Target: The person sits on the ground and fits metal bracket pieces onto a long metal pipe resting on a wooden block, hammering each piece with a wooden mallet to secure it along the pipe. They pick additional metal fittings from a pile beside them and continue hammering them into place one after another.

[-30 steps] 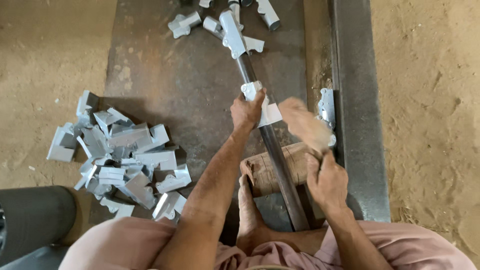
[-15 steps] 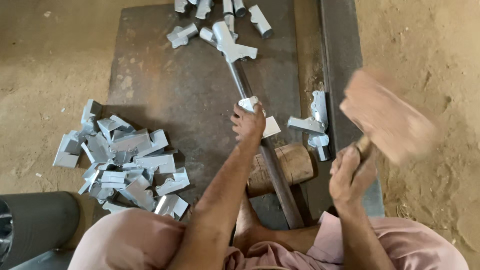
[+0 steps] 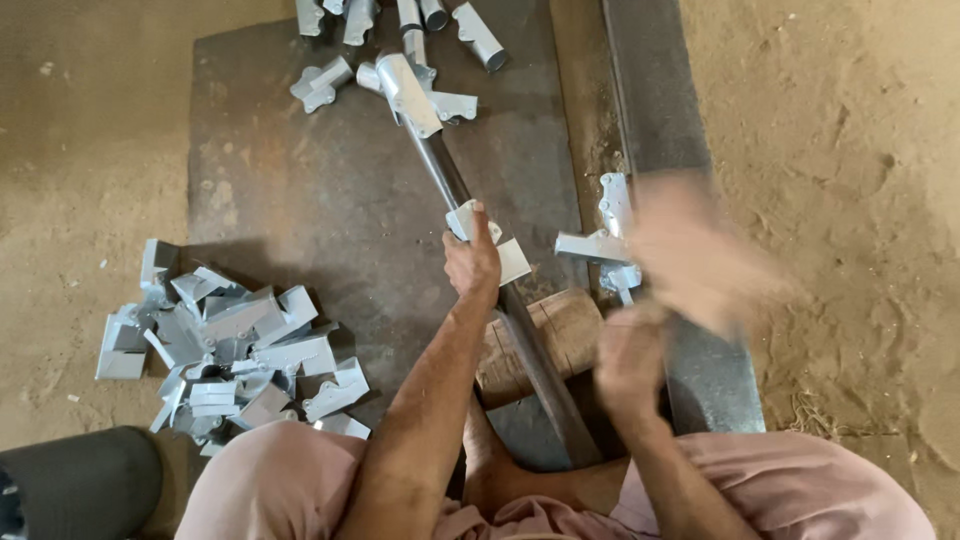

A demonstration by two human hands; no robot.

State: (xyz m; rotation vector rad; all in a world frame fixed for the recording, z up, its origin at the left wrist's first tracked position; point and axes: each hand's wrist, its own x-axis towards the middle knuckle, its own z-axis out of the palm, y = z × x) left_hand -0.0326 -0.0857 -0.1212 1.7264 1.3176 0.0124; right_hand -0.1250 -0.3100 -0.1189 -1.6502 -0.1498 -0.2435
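Observation:
My left hand [image 3: 472, 262] grips a grey sheet-metal bracket [image 3: 508, 256] wrapped around a dark steel pipe [image 3: 460, 195] that lies across a rusty metal plate [image 3: 290, 190]. The pipe rests on a wooden block [image 3: 560, 330] near my foot. My right hand [image 3: 630, 355] holds the handle of a wooden mallet [image 3: 700, 255], its head blurred in motion just right of the bracket. Another grey fitting [image 3: 408, 92] sits on the pipe's far end.
A heap of grey bent metal pieces [image 3: 225, 345] lies on the sand at left. More brackets [image 3: 320, 82] and short tubes [image 3: 478, 35] lie at the plate's far end. A steel beam [image 3: 660, 110] runs along the right with a bracket [image 3: 605, 245] beside it. A dark cylinder [image 3: 75, 485] stands bottom left.
The mallet struck near the bracket a second ago, rose high to the right, and now swings down again. My left hand has kept its grip on the bracket.

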